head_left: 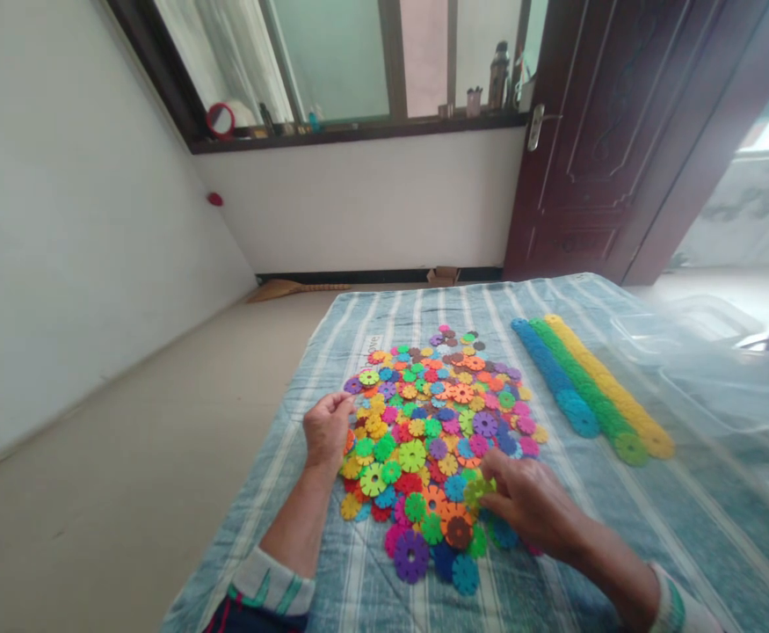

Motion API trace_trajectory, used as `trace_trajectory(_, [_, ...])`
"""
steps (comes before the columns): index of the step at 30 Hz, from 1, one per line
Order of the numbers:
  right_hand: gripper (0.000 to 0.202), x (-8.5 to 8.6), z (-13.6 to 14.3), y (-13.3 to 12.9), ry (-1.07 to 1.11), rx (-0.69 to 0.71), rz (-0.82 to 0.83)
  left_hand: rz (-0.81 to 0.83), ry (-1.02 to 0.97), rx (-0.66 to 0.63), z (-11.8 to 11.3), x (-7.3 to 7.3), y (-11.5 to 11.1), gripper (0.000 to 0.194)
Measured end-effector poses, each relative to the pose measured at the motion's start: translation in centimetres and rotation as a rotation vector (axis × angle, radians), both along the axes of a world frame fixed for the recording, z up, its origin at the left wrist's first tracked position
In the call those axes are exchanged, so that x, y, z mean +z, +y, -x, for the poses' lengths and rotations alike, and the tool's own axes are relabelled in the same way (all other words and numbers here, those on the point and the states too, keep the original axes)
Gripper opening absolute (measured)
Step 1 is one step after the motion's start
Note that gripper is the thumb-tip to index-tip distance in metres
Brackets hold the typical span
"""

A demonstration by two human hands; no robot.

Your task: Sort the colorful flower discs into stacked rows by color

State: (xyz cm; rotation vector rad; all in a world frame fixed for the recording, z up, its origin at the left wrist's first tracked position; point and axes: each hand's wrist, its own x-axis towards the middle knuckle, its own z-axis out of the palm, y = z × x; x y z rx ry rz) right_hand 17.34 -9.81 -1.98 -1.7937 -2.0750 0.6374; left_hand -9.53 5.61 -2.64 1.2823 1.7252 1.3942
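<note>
A broad heap of notched plastic flower discs (417,429) in many colours lies on the striped cloth. At its left edge is my left hand (328,431), fingers pinched together; a purple disc (352,385) shows just beyond the fingertips, and I cannot make out what is between them. My right hand (533,499) hovers at the heap's right side, thumb and fingers closed on a yellow-green disc (478,491). Larger discs lie at the near edge, among them a purple one (411,556) and a blue one (465,573).
To the right, overlapping discs form three long rows: blue (552,374), green (582,387) and yellow (612,387). Clear plastic containers (720,387) stand beyond them, blurred. The blue striped cloth (305,492) ends on the left above the floor. A broom (285,288) lies by the wall.
</note>
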Motion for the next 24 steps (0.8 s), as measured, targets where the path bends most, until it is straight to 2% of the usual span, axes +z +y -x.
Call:
trace_trajectory(6, [0.001, 0.1, -0.2, 0.0, 0.021, -0.006, -0.031, 0.006, 0.017, -0.007, 0.0, -0.2, 0.1, 0.029])
trace_trajectory(11, [0.009, 1.1, -1.5, 0.5, 0.073, -0.047, -0.053, 0.026, 0.023, -0.024, 0.0, -0.2, 0.3, 0.031])
trace_trajectory(18, [0.022, 3.3, -6.5, 0.8, 0.054, -0.210, -0.140, 0.073, 0.061, -0.025, 0.2, 0.0, 1.0, 0.031])
trace_trajectory(24, [0.020, 3.0, -12.0, -1.6, -0.016, -0.394, -0.139, 0.194, 0.165, 0.033, 0.0, 1.2, 1.8, 0.018])
